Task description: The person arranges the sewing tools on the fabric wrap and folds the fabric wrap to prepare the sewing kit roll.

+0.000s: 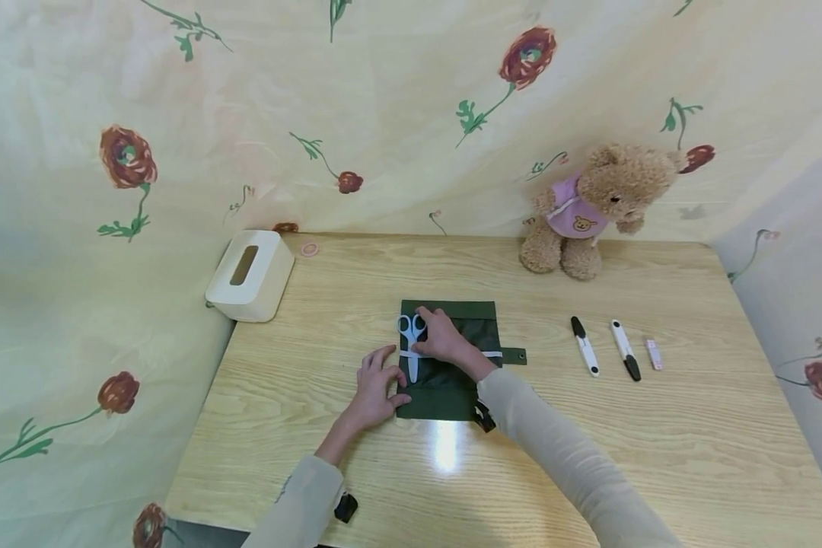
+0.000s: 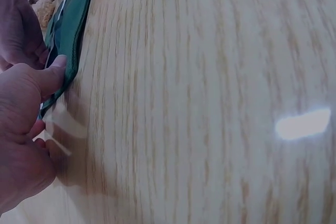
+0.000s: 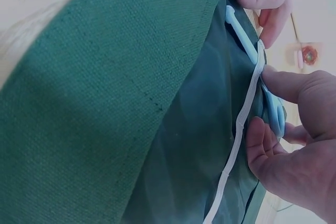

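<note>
A dark green fabric tool roll (image 1: 445,405) lies spread flat on the wooden table. Near its left edge is a pair of pale blue scissors (image 1: 413,371), handles toward the far side and blades pointing toward me. My right hand (image 1: 445,339) holds the scissors at the handles, thumb and fingers on either side of them in the right wrist view. A white elastic band (image 3: 239,129) runs across the roll and over the blades. My left hand (image 1: 375,388) touches the roll's left edge with spread thumb and fingers; its thumb rests on the green cloth in the left wrist view.
To the right lie two black-and-white pen-shaped tools (image 1: 584,346) (image 1: 626,350) and a small pink-and-white item (image 1: 653,354). A teddy bear (image 1: 582,213) sits behind them. At the back left stand a white tissue box (image 1: 263,278) and a pink ring (image 1: 310,249). A snap strap (image 1: 514,355) extends from the roll.
</note>
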`<state>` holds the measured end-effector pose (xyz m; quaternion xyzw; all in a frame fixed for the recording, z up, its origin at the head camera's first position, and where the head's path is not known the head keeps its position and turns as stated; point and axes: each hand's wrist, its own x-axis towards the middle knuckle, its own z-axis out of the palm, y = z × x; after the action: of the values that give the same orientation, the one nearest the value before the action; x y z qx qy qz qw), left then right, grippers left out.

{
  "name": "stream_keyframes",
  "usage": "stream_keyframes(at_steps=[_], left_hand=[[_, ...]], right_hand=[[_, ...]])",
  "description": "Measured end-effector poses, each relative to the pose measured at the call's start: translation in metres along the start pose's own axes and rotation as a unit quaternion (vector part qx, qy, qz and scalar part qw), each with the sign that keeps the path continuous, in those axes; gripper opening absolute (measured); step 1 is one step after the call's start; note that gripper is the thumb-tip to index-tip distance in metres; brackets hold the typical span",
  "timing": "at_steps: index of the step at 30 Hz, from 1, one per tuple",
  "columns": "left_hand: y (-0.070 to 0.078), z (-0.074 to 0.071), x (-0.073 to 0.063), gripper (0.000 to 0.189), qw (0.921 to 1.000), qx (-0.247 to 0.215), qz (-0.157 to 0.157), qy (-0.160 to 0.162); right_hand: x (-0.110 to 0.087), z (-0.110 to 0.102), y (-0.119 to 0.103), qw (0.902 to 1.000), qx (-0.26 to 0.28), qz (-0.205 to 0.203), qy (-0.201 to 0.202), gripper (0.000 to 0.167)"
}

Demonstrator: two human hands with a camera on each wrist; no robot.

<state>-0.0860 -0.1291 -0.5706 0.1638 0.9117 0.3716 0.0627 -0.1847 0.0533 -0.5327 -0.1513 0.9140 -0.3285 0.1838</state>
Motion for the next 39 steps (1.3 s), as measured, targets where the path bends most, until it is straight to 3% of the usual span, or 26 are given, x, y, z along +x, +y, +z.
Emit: stream_keyframes(at_steps=[6, 15, 29, 39], left_hand=[[-0.0033, 0.0011, 0.0000, 0.026, 0.9999, 0.007, 0.007, -0.003], [-0.0044, 0.0005, -0.0045, 0.057, 0.9986, 0.023, 0.034, -0.032], [-0.0049, 0.0029, -0.0075, 0.057, 0.9991, 0.020, 0.025, -0.028], [-0.0055, 0.0035, -0.0077, 0.057, 0.9990, 0.025, 0.027, -0.025]], right_hand=[[-0.0002, 0.0002, 0.0010, 1.0000, -0.002, -0.002, 0.003, 0.075], [-0.0001, 0.0023, 0.0039, 0.9998, -0.005, -0.012, 0.014, 0.074], [-0.0077, 0.0033, 0.0033, 0.9993, 0.008, -0.028, 0.024, 0.063], [-0.0093, 0.0037, 0.0072, 0.9984, 0.002, -0.052, 0.025, 0.041]])
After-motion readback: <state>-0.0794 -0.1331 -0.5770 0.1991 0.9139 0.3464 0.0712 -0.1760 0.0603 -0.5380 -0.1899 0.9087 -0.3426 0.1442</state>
